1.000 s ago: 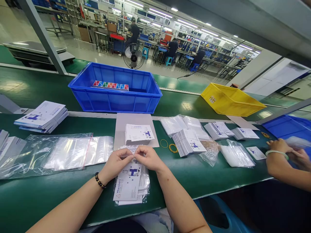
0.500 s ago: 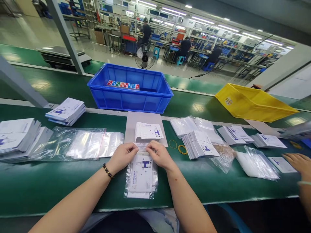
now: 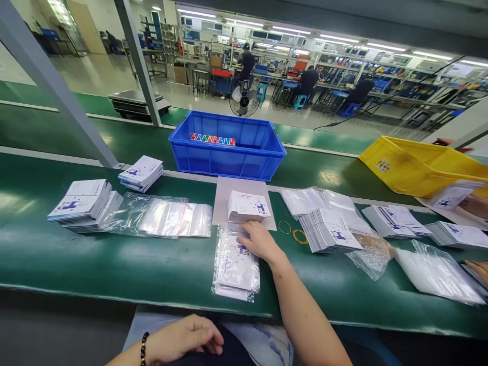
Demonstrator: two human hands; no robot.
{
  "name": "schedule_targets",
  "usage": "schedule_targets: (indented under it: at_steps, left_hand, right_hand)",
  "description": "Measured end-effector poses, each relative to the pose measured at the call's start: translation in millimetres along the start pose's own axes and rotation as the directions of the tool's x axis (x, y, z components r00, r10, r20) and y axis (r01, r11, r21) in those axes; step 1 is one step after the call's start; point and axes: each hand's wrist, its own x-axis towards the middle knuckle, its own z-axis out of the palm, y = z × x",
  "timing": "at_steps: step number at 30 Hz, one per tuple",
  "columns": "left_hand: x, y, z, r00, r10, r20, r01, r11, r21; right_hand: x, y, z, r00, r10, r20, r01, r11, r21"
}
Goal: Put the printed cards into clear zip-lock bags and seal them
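Observation:
My right hand [image 3: 261, 240] rests over the top end of clear zip bags holding white booklets [image 3: 236, 269], its thumb and fingers apart. Just beyond its fingertips, a stack of white booklets with a purple print [image 3: 249, 203] stands on a grey card sheet [image 3: 224, 195]. Below the table edge, over my lap, my left hand [image 3: 186, 336] hangs loosely with slightly bent fingers and nothing in it. Clear plastic bags [image 3: 162, 217] lie to the left of the filled bags. Yellow rubber bands [image 3: 300, 237] are on the green table to the right.
A blue crate [image 3: 229, 158] holding a colourful printed strip stands behind the booklets. Booklet stacks [image 3: 82, 201] sit at left, with another stack [image 3: 330, 231] at right. Near a yellow bin [image 3: 415, 168], a co-worker's hand [image 3: 476, 203] holds a bagged booklet. A metal post slants up at left.
My left hand has let go of the bag's top and dropped to my lap. My right hand has opened from its pinch onto the bag. The view has turned left.

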Motion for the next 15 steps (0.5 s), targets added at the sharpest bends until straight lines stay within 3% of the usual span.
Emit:
schedule_targets:
  at_steps: [3, 6, 10, 13, 15]
  left_hand:
    - [7, -19, -1.5, 0.998, -0.047, -0.037, 0.028, 0.912, -0.408]
    - [11, -22, 1.0, 0.999, -0.035, -0.023, 0.013, 0.784, -0.620]
    - [12, -19, 7.3, 1.000, 0.008, 0.002, -0.004, 0.732, -0.681]
    - [13, -19, 12.2, 0.997, -0.033, -0.075, -0.027, 0.726, -0.687]
    - [13, -20, 16.5, 0.986, -0.070, -0.153, -0.044, 0.769, -0.638]
  right_hand:
    - [-5, -5, -1, 0.999, -0.027, 0.048, 0.028, 0.999, -0.036]
    - [-14, -13, 1, 0.997, -0.009, 0.075, 0.013, 0.998, -0.056]
    - [-32, -28, 7, 0.996, 0.008, 0.094, -0.003, 0.999, -0.047]
    - [-49, -42, 13, 0.995, 0.014, 0.101, -0.012, 1.000, -0.029]
    - [-59, -50, 17, 0.992, 0.029, 0.122, -0.029, 1.000, -0.007]
